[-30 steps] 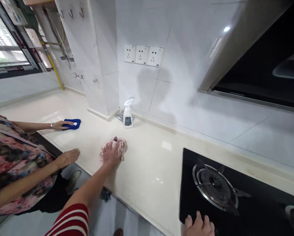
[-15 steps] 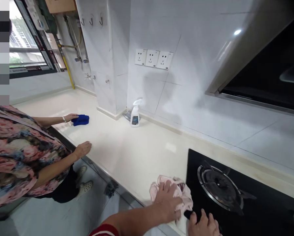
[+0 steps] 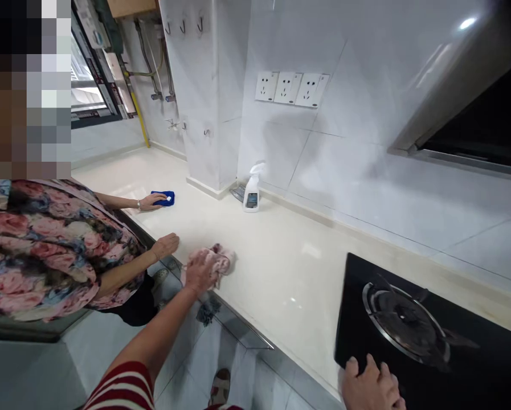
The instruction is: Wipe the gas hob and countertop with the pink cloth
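My left hand (image 3: 199, 272) presses down on a crumpled pink cloth (image 3: 222, 259), fingers over it, near the counter's front edge. The cloth lies on the cream countertop (image 3: 276, 256), partly covered by my palm. At the lower right, my right hand (image 3: 371, 386) rests on the front left corner of the black gas hob (image 3: 460, 319). Its fingers are a little apart and nothing shows in them.
A co-worker in a floral top (image 3: 54, 245) stands at the left, one hand on a blue cloth (image 3: 168, 198), the other hand (image 3: 165, 246) close to my cloth. A white spray bottle (image 3: 252, 193) stands by the wall. A range hood (image 3: 473, 125) hangs above right.
My left hand has swept the pink cloth leftward along the counter, away from the hob. My right hand stays at the hob's corner. The view has shifted left.
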Action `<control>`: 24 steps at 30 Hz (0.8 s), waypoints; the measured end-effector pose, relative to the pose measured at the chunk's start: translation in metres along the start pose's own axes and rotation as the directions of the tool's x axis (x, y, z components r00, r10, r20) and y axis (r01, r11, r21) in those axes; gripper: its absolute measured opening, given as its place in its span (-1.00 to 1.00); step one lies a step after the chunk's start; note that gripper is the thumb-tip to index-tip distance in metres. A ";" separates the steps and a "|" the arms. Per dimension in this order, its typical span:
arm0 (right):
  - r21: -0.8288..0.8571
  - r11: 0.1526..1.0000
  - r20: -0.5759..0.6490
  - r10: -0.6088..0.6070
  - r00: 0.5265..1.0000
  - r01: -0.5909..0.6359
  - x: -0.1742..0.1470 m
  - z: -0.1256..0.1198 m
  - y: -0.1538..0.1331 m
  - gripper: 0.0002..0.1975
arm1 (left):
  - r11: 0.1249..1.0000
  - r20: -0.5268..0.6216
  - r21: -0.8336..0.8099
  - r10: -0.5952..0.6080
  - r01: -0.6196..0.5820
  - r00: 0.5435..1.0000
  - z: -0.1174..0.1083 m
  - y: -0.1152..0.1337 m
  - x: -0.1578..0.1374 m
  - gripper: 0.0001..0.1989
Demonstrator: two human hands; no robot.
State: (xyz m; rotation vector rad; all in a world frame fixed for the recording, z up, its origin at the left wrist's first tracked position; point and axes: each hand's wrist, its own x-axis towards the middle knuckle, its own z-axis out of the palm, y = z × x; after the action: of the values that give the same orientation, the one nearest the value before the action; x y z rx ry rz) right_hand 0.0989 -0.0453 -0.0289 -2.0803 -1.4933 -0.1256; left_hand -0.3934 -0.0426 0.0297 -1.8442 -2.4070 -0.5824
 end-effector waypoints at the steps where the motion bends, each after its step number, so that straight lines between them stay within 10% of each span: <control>1: 0.003 1.000 -0.004 -0.005 1.000 0.005 0.000 0.001 0.002 -0.41 | 0.998 -0.029 0.014 -0.059 0.059 0.998 -0.004 -0.016 0.002 -0.51; 6: 0.011 1.000 0.043 -0.016 0.999 0.016 -0.002 0.006 0.010 -0.37 | 0.990 -0.119 0.040 -0.129 0.134 0.985 -0.002 -0.023 -0.016 -0.58; 12: -0.022 1.000 0.025 -0.015 1.000 0.016 -0.003 0.006 0.007 -0.36 | 0.963 -0.039 -0.061 0.259 -0.261 0.965 0.052 0.104 -0.099 -0.52; 18: -0.065 0.998 0.063 -0.003 0.998 0.007 -0.002 0.007 0.016 -0.39 | 0.631 -0.089 -0.209 0.749 -0.747 0.657 0.098 0.237 -0.158 -0.68; 21: -0.070 0.997 0.039 -0.015 0.999 0.018 -0.002 0.009 0.018 -0.41 | 0.551 -0.042 -0.181 0.823 -0.815 0.566 0.089 0.242 -0.141 -0.67; 24: -0.083 0.996 0.018 -0.014 1.000 0.015 0.000 0.009 0.008 -0.40 | 0.546 -0.034 -0.178 0.828 -0.819 0.559 0.057 0.194 -0.107 -0.66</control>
State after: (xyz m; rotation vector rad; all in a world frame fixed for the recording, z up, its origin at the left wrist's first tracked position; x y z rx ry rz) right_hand 0.1039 -0.0427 -0.0398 -2.1415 -1.5383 -0.1787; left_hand -0.1699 -0.0809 -0.0013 -2.7509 -1.1936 -0.6267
